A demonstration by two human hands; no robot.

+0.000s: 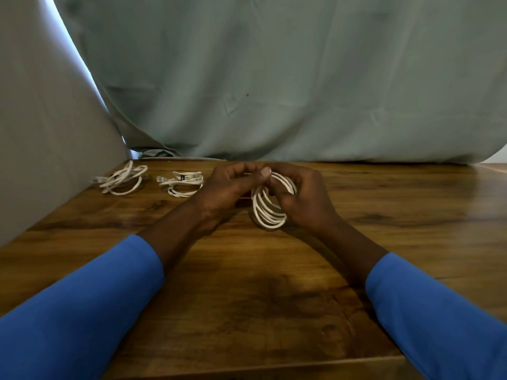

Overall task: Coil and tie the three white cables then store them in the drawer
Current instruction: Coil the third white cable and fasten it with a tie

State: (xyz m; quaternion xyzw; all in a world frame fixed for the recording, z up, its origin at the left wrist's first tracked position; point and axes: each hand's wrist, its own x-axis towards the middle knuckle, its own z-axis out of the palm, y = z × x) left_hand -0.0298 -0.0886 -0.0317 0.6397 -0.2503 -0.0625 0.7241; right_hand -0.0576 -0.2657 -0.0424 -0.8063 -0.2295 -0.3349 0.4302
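A white cable (267, 212) wound into several loops hangs upright between both hands above the wooden table (247, 297). My right hand (304, 198) holds the coil's top and right side. My left hand (227, 185) pinches the coil's top with thumb and fingers, touching the right hand. Two more white cables lie on the table at the back left: a loose bundle (123, 178) near the wall, and a flatter coil (182, 182) with a dark tie around it, just left of my left hand. No drawer is in view.
A grey wall (41, 133) borders the table on the left. A pale green curtain (274, 78) hangs along the table's back edge. Blue sleeves cover both forearms. The table's front edge runs across the bottom of the view.
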